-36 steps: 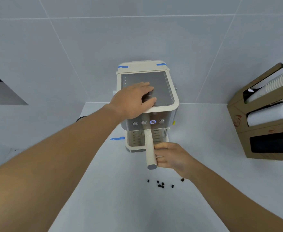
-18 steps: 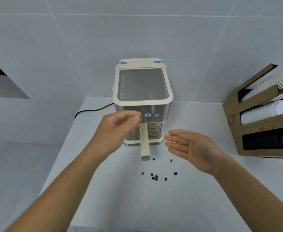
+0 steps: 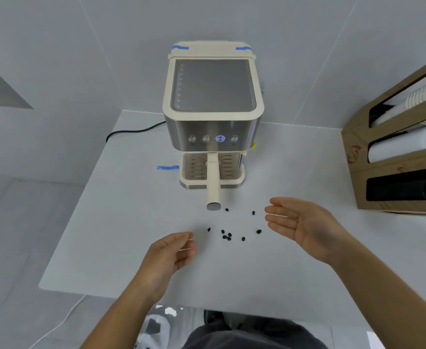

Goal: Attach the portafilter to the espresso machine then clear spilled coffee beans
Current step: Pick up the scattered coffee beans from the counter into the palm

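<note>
A cream and steel espresso machine (image 3: 213, 117) stands at the back of the white table (image 3: 121, 222). The portafilter (image 3: 213, 182) sits locked under its front, cream handle pointing toward me. Several dark coffee beans (image 3: 228, 235) lie scattered on the table just in front of the handle's end. My left hand (image 3: 167, 258) hovers left of the beans, fingers loosely curled and holding nothing. To the right of the beans is my right hand (image 3: 305, 227), flat and edge-on to the table, palm facing left, fingers extended toward the beans.
A brown cardboard cup holder (image 3: 395, 157) with paper cups stands at the right edge. A black power cord (image 3: 131, 131) runs from the machine's left side. Blue tape (image 3: 167, 168) marks the table beside the machine. The table's near edge is close to my body.
Both hands left the machine and portafilter handle. My left hand dropped from the machine top down to the table left of the beans; my right hand opened flat beside the beans.
</note>
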Demonstrator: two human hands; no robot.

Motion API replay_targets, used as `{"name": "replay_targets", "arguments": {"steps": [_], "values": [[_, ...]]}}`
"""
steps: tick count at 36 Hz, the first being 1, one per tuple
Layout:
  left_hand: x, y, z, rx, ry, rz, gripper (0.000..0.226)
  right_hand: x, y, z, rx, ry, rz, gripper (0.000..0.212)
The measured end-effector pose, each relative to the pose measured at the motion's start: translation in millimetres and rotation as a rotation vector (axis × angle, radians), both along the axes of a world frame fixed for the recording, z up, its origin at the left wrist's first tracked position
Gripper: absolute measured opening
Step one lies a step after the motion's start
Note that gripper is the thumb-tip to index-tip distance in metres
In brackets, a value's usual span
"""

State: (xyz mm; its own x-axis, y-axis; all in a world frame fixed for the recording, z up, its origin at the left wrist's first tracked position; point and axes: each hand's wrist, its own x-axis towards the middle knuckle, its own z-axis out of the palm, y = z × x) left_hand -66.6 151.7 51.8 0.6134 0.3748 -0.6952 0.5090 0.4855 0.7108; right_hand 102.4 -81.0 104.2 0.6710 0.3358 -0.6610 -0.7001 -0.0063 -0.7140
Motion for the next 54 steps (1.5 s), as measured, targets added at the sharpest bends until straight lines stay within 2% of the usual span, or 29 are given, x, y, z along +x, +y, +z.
{"name": "replay_targets", "arguments": {"steps": [7, 13, 20, 28, 38, 54], "values": [[-12.8, -16.9, -29.4, 0.028, 0.099, -0.058, 0.017, -4.7, -8.2, -33.0, -0.115, 0.041, 0.068, 0.021], [-22.7, -29.8, -45.5, -0.041, 0.157, -0.023, 0.018, -8.3, 1.4, -61.6, -0.279, 0.028, 0.247, 0.016], [-26.1, -35.9, -49.8, -0.15, 0.168, 0.052, 0.022, -15.8, 20.8, -92.3, -0.535, -0.306, 0.599, 0.021], [-28.7, -32.9, -54.9, -0.24, 0.14, 0.136, 0.022, -16.1, 44.7, -111.5, -0.804, -0.687, 0.978, 0.036], [-31.2, -29.1, -52.4, -0.286, 0.133, 0.18, 0.022, -9.0, 66.1, -119.2, -0.855, -0.738, 1.119, 0.044], [-41.0, -20.3, -54.3, -0.267, 0.13, 0.169, 0.022, -5.2, 74.7, -122.0, -0.847, -0.866, 1.192, 0.018]]}}
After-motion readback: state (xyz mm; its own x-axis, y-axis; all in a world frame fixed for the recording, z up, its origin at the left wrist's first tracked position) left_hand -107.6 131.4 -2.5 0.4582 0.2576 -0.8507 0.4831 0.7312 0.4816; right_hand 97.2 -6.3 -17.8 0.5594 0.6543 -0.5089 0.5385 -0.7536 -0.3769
